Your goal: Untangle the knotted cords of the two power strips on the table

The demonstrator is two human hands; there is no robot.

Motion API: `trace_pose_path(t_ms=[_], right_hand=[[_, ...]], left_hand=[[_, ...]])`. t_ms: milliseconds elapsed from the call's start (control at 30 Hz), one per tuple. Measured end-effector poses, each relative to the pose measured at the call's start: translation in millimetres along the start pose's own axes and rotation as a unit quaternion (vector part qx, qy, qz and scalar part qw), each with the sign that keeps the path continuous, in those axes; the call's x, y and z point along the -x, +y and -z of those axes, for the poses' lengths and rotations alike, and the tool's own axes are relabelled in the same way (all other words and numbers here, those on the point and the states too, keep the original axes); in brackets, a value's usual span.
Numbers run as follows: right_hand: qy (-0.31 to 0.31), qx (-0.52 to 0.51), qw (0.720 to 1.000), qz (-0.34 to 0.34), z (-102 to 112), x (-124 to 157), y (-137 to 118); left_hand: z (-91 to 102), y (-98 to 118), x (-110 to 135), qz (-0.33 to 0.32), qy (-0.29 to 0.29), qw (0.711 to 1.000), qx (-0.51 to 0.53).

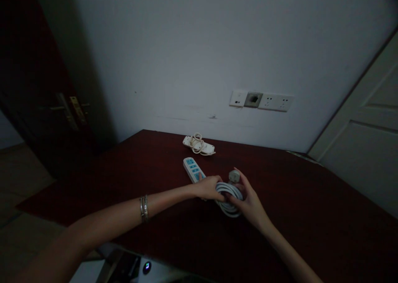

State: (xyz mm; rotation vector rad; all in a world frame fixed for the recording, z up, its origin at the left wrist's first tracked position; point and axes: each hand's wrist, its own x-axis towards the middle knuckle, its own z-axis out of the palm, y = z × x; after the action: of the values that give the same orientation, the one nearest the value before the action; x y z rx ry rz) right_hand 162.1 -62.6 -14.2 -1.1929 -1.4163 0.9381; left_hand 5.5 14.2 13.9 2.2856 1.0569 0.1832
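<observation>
A white power strip (190,167) with blue socket faces lies at an angle over the dark red table. My left hand (209,187) is closed around the strip's near end and the left side of its coiled cord. That pale cord (230,210) is wound in several loops between my two hands. My right hand (248,200) grips the right side of the coil, thumb inside the loops. The plug (234,176) sticks up by my right fingers, its face toward me. Part of the strip is hidden behind my left hand.
Farther back on the table (149,162) lies a second white power strip (207,147) with its cord knotted over it. Wall sockets (275,102) sit above the table's back edge. A dark door (40,88) stands at left, a pale door (370,121) at right.
</observation>
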Motion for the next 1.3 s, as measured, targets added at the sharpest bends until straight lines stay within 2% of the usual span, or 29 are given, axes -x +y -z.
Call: trace_pose_path(t_ms=[133,200,333,400,500,633,767,867,967,1133,1300], right_hand=[[0.01,-0.05,0.998,-0.038,1,-5,2],[0.025,-0.083,0.994,-0.072,1,-4,3],[0.071,-0.167,0.971,-0.153,-1,0,2],[0.094,-0.204,0.956,-0.187,-1,2,-1],[0.12,-0.232,0.939,-0.222,-2,4,-4],[0.132,-0.246,0.929,-0.243,0,11,-5],[0.142,-0.244,0.926,-0.252,-4,24,-9],[0.1,-0.277,0.918,-0.266,-17,32,-16],[0.073,-0.305,0.919,-0.239,-30,30,-23],[0.102,-0.272,0.934,-0.209,-27,22,-21],[0.123,-0.25,0.938,-0.206,-15,24,-14]], left_hand=[[15.6,-14,5,-0.07,-0.095,0.987,0.111],[23.0,-22,9,-0.107,-0.124,0.978,0.126],[34.7,-38,18,-0.189,-0.104,0.976,0.003],[37.6,-46,17,-0.227,-0.118,0.966,-0.046],[38.0,-54,11,-0.258,-0.141,0.952,-0.079],[34.2,-58,4,-0.286,-0.12,0.946,-0.099],[27.0,-55,2,-0.275,-0.072,0.95,-0.126],[20.7,-52,1,-0.256,-0.026,0.956,-0.139],[16.2,-50,0,-0.257,-0.006,0.956,-0.138],[19.6,-49,-3,-0.242,-0.016,0.966,-0.087],[34.3,-43,-2,-0.191,-0.094,0.977,0.017]])
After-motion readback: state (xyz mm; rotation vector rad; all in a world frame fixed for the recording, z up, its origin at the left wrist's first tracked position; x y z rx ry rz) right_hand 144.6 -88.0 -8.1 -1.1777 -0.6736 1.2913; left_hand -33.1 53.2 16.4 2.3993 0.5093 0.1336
